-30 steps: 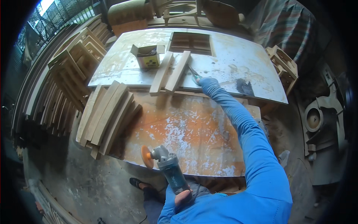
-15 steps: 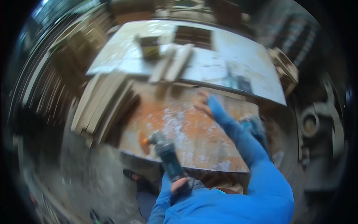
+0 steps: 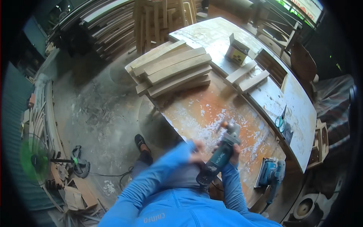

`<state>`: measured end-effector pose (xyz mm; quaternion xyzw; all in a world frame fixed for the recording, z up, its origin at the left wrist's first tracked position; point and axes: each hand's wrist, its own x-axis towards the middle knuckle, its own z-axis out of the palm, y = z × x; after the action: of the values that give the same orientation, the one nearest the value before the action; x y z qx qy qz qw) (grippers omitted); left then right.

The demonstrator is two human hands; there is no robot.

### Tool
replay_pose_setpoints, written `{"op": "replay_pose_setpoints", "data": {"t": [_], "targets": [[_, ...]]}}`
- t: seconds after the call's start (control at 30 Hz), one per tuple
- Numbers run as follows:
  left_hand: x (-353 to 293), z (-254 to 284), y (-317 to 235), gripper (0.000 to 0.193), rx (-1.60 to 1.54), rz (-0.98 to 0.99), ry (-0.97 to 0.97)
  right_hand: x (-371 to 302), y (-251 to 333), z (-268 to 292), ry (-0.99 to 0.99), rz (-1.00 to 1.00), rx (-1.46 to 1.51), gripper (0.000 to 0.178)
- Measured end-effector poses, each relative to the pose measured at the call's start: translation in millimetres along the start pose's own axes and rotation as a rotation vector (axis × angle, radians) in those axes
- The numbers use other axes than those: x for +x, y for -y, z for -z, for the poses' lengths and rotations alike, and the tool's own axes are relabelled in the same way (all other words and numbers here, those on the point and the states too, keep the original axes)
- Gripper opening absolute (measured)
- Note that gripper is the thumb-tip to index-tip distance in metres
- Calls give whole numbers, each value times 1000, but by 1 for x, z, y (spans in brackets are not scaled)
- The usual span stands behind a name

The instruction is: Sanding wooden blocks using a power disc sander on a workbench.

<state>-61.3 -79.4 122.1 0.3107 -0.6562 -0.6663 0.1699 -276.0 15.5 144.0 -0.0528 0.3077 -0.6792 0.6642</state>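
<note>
My right hand (image 3: 236, 153) is wrapped round a teal and black angle grinder (image 3: 219, 157) near its metal head. The tool is tilted, with its head pointing up and away from me. At the head shows a small orange disc (image 3: 223, 125), partly blurred. Left of the grinder, close to its body, is my left hand (image 3: 197, 151), smeared by motion, so its fingers are unclear. Both hands are above the near edge of a worn orange-brown worktable (image 3: 193, 125) with flaking white patches. A teal sander (image 3: 270, 172) rests at the table's right end.
Wooden slats (image 3: 174, 72) are stacked on the table's far left. Behind stands a white-topped table (image 3: 211, 30) bearing a small open box (image 3: 237, 52), two wooden pieces (image 3: 247, 77) and scissors (image 3: 280, 121). A green fan (image 3: 34, 160) and a cord (image 3: 107, 174) are at left.
The view has swung left. The grinder, held earlier in my left hand, is now in my right, which was reaching empty over the table. My left hand has come off the grinder's rear end.
</note>
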Motion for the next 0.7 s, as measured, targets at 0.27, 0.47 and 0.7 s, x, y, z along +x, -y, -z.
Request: {"op": "replay_pose_setpoints", "data": {"t": [0.27, 0.47, 0.7], "targets": [[70, 233, 29, 70, 950, -193, -1119, -59, 35, 47, -112, 359, 51, 76], [72, 235, 31, 66, 1073, -73, -1027, -97, 38, 61, -181, 327, -102, 76], [43, 149, 57, 48, 314, -103, -973, -112, 27, 58, -171, 175, -197, 71]]}}
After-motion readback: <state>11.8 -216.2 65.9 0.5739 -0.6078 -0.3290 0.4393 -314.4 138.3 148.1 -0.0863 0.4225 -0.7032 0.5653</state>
